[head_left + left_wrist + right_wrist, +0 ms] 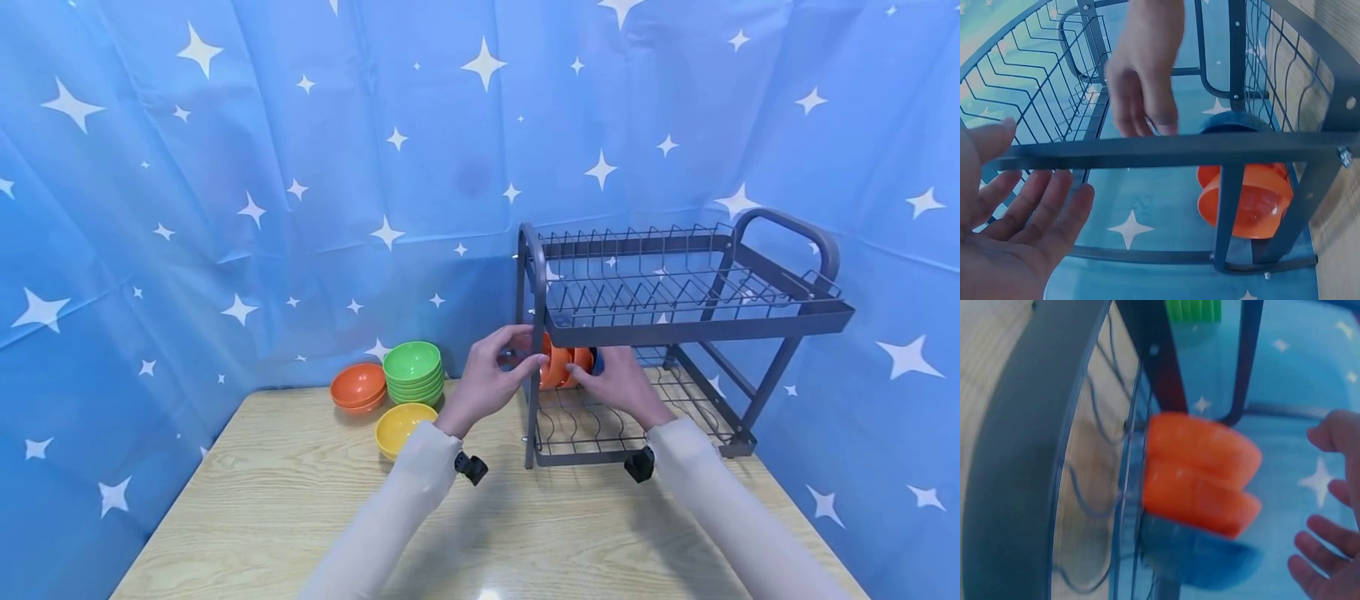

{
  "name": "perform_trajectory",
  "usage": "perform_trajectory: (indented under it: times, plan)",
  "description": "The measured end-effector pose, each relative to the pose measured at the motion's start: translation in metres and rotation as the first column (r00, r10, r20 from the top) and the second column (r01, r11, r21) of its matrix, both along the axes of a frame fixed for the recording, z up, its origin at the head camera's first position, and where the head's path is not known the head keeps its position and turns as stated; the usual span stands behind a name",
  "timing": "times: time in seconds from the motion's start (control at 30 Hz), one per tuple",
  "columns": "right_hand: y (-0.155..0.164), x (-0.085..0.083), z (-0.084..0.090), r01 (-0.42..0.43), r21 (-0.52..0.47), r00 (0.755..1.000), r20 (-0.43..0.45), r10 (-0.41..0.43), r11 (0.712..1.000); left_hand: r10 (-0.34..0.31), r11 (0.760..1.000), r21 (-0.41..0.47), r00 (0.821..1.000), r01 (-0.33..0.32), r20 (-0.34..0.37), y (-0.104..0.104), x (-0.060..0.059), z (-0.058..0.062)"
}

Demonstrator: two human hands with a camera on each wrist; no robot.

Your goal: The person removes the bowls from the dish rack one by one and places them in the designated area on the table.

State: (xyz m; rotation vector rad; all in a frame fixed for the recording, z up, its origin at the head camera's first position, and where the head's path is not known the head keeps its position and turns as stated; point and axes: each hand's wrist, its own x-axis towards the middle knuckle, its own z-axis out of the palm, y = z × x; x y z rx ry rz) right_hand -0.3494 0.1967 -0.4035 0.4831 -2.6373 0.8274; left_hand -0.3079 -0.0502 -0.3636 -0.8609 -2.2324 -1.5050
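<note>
Two orange bowls [1197, 447] and a blue bowl [1197, 553] stand on edge, side by side, in the lower tier of a dark grey two-tier dish rack [697, 329]. My left hand [491, 375] is at the rack's left end post, thumb and fingers spread apart. In the left wrist view the palm of that left hand [1016, 231] shows with nothing in it. Inside the lower tier, my right hand [618, 383] is close to the bowls, partly behind the upper tray's front rim. Its fingers are apart from the bowls in the right wrist view.
Left of the rack on the wooden table [300, 500] stand a stack of green bowls [412, 371], stacked orange bowls [358, 387] and a yellow bowl [401, 427]. A blue star-patterned curtain [337, 208] hangs behind. The upper tray [637, 283] overhangs the lower tier.
</note>
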Motion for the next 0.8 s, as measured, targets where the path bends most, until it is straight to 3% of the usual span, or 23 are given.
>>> perform_trajectory:
  times: [0.23,0.47,0.8]
  plan:
    - [0.025,-0.024,-0.011,0.052,-0.047,0.995,0.089,-0.048,0.998,0.027,0.999,0.031,0.999,-0.026,-0.026,0.004,-0.002,0.001]
    - [0.039,-0.034,-0.018,0.095,-0.092,0.980,0.183,-0.077,0.991,0.037,0.999,0.035,0.999,-0.037,0.001,0.006,0.000,0.003]
    - [0.043,-0.034,-0.031,0.189,-0.149,0.912,0.392,-0.118,0.971,0.040,0.999,0.038,0.999,-0.039,-0.017,0.008,-0.001,-0.002]
